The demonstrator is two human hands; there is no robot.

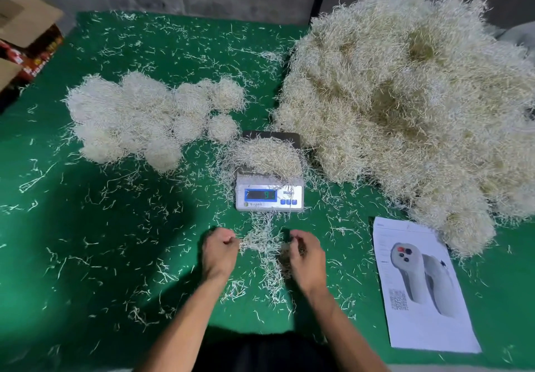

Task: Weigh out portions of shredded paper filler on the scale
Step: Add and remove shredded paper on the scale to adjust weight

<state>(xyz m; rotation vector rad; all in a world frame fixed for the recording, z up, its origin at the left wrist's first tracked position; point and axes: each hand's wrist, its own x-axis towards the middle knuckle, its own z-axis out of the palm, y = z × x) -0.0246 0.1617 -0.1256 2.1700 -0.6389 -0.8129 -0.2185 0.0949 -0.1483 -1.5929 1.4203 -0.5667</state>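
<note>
Both hands, left hand (218, 251) and right hand (304, 255), pinch a tuft (262, 241) of filler; pulling apart may scatter strands off the scale (269, 195).

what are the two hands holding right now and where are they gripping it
Both hands hold one small tuft of pale shredded paper filler stretched between them: the left hand pinches its left end, the right hand its right end.

The filler (265, 155) covers most of the scale (269, 195) platform; its display (260, 195) digits perhaps read 91. The cardboard box (26, 38) is cut off beyond the table's far left corner.
</note>
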